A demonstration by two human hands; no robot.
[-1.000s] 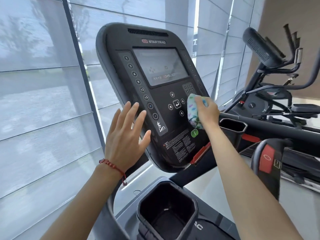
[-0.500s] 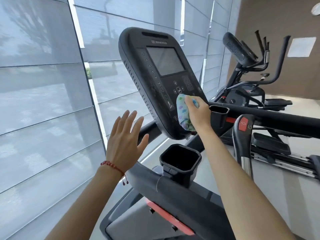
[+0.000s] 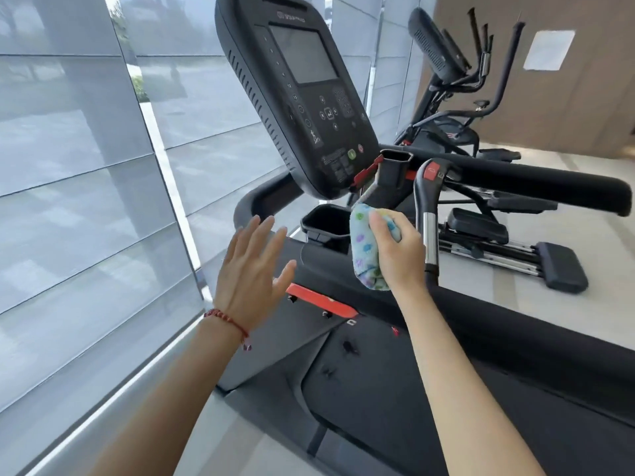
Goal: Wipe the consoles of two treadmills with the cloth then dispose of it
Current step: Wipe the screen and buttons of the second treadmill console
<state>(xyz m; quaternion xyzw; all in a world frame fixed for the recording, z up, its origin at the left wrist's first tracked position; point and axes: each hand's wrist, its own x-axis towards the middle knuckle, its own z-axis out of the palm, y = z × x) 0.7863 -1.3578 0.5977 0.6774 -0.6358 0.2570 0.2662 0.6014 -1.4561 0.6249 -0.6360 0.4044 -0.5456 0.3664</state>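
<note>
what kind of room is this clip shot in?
Most likely a gym or fitness room. A treadmill console with screen and keypad fills the foreground, another exercise machine stands behind it by the blinds, and the right hand holds a cleaning cloth.

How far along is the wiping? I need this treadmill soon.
The cloth is off the console, gripped in the right hand below it; the left hand is open and empty. Whether that console is fully wiped cannot be told. Disposing of the cloth is clearly still left.
</note>
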